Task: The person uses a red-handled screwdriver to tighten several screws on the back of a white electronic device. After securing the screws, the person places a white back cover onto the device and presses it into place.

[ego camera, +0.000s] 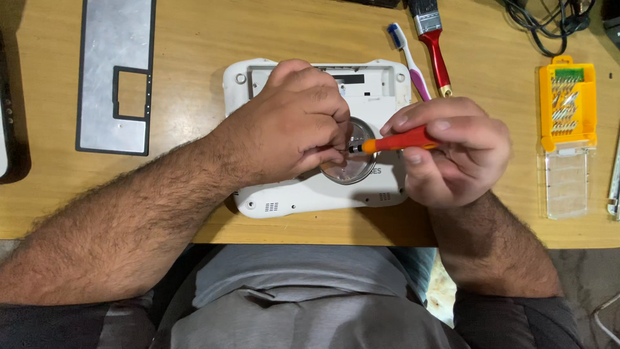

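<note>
A white plastic device (303, 200) with rounded corners lies face down on the wooden table (194, 39). A round silver disc (352, 169) sits in its middle. My right hand (452, 155) grips an orange-handled screwdriver (397, 142) held level, its dark tip pointing left. My left hand (294, 126) rests over the device, fingers pinched around the screwdriver's tip above the disc. What the fingertips pinch is hidden.
A grey metal plate (103, 77) with a rectangular cut-out lies at the far left. A toothbrush (407, 58) and a red-handled paintbrush (434, 48) lie behind the device. An orange bit case (567, 106) with clear lid is at right, black cables (542, 19) beyond.
</note>
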